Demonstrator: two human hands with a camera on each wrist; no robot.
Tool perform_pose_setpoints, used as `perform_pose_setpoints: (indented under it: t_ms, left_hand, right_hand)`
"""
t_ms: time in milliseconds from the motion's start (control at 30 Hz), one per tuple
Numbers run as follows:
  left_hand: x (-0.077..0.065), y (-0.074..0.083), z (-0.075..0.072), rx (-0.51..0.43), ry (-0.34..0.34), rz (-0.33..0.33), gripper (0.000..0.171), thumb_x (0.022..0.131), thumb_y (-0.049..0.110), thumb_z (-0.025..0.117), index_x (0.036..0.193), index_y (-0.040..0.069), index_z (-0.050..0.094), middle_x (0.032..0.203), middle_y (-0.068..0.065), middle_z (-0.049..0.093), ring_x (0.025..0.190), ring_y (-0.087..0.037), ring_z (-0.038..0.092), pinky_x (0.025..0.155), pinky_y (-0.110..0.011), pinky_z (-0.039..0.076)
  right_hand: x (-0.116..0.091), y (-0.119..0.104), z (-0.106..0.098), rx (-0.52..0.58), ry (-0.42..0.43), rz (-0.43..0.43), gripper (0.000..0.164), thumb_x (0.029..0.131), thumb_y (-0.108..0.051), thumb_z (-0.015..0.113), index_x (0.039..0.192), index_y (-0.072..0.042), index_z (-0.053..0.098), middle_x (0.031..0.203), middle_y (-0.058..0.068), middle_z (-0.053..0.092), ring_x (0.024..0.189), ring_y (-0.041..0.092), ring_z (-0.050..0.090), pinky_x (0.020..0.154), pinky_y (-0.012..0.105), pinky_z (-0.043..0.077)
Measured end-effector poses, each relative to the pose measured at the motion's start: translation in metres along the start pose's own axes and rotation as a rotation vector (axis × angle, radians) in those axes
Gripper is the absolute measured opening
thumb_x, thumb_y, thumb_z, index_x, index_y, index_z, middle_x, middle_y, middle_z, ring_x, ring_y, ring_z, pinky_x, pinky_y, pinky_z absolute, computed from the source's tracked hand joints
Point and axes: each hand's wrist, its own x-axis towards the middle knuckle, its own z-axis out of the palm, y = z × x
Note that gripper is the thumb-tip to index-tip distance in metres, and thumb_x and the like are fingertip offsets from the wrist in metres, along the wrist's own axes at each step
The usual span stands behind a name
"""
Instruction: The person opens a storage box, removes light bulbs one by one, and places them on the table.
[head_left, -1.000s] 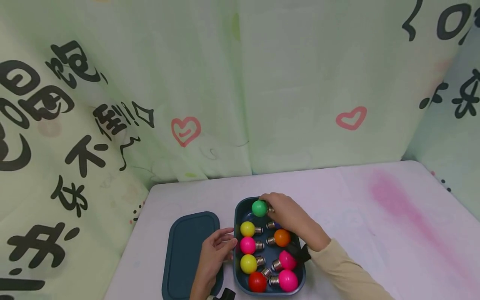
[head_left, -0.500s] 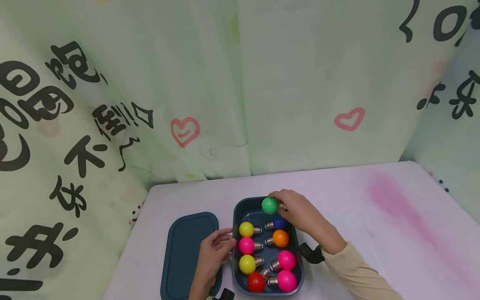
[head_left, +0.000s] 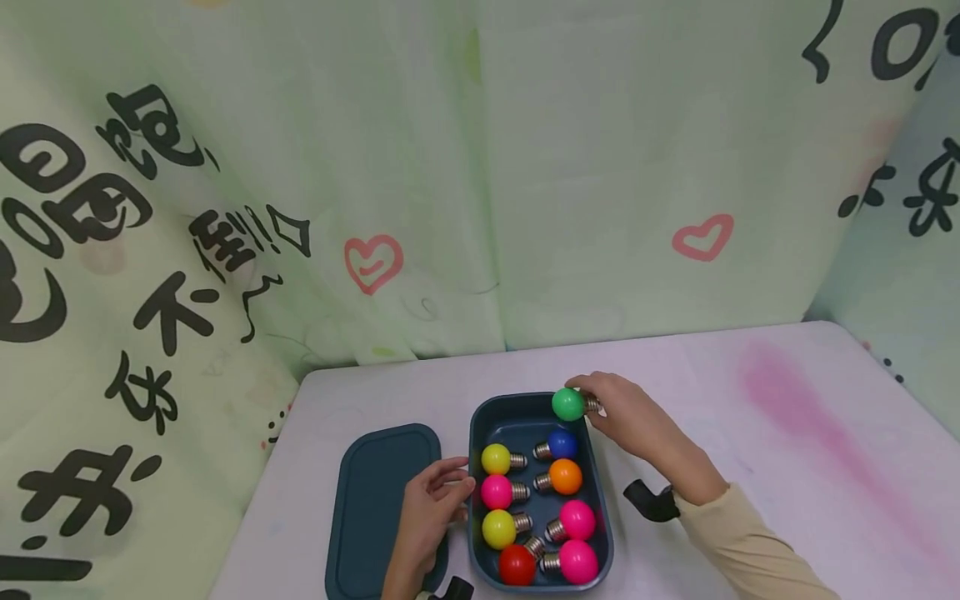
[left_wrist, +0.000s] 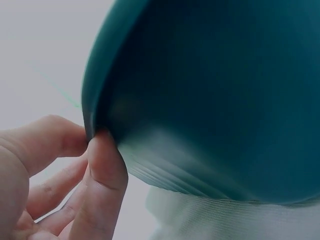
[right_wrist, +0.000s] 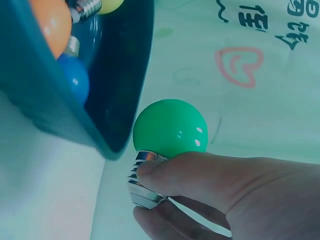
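Above the far right corner of a dark blue box (head_left: 525, 427), my right hand (head_left: 637, 421) pinches a green light bulb (head_left: 567, 404) by its silver screw base. In the right wrist view, thumb and fingers close on that base, and the green globe (right_wrist: 170, 127) shows just outside the box wall. My left hand (head_left: 432, 508) pinches the box's left edge between thumb and forefinger, as the left wrist view shows. Inside the box lie several bulbs: yellow (head_left: 496, 458), pink (head_left: 497, 492), red (head_left: 517, 565), orange (head_left: 566, 477) and blue (head_left: 562, 444). They form two rough columns.
A matching dark blue lid (head_left: 375, 500) lies flat left of the box, partly behind my left hand. Box and lid are on a pale table (head_left: 705, 417) with a pink smear at right. Printed curtains (head_left: 585, 192) hang behind and at both sides.
The right hand has moved rightward and slightly away with the green bulb, from inside the box's far end to its far right corner. The blue bulb is now uncovered. The left hand stays put.
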Motion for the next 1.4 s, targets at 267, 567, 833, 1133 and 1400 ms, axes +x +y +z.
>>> perform_pose_setpoints:
  t_ms: [267,567,833,1133,1400]
  left_hand:
    - [0.002,-0.003,-0.001,-0.005,0.003,0.002,0.044,0.088,0.020,0.076,0.128,0.005,0.064,0.103,-0.010,0.066,0.079,-0.016,0.067,0.062,-0.026,0.057]
    - [0.002,-0.004,-0.002,-0.015,-0.004,-0.008,0.044,0.088,0.020,0.076,0.128,0.006,0.063,0.103,-0.009,0.066,0.079,-0.016,0.066,0.062,-0.027,0.058]
    - [0.003,-0.005,-0.002,-0.010,-0.003,-0.020,0.045,0.089,0.020,0.075,0.130,0.007,0.063,0.103,-0.007,0.065,0.078,-0.016,0.066,0.062,-0.028,0.058]
    - [0.004,-0.008,-0.001,0.013,0.012,-0.022,0.045,0.089,0.023,0.075,0.130,0.008,0.063,0.104,-0.007,0.065,0.080,-0.016,0.066,0.064,-0.029,0.058]
    - [0.005,-0.008,-0.001,-0.002,0.004,-0.018,0.046,0.089,0.022,0.075,0.130,0.008,0.062,0.104,-0.007,0.065,0.080,-0.016,0.066,0.064,-0.028,0.058]
  right_hand:
    - [-0.002,0.016,-0.003,-0.017,0.020,0.001,0.038,0.080,0.011,0.073,0.116,0.004,0.064,0.108,0.017,0.068,0.096,0.032,0.065,0.087,0.048,0.056]
    - [-0.002,0.032,-0.002,-0.001,0.011,0.039,0.035,0.082,0.010,0.071,0.116,0.005,0.064,0.108,0.019,0.069,0.096,0.035,0.066,0.088,0.051,0.055]
    - [0.000,0.053,0.004,0.018,-0.025,0.071,0.034,0.082,0.010,0.069,0.116,0.007,0.064,0.108,0.021,0.068,0.096,0.036,0.065,0.089,0.053,0.054]
    - [0.001,0.071,0.016,0.018,-0.090,0.115,0.038,0.082,0.010,0.067,0.119,0.010,0.060,0.107,0.024,0.068,0.097,0.038,0.065,0.090,0.055,0.052]
    - [0.001,0.081,0.022,0.009,-0.098,0.152,0.036,0.081,0.011,0.069,0.116,0.011,0.060,0.108,0.026,0.068,0.098,0.040,0.065,0.092,0.056,0.051]
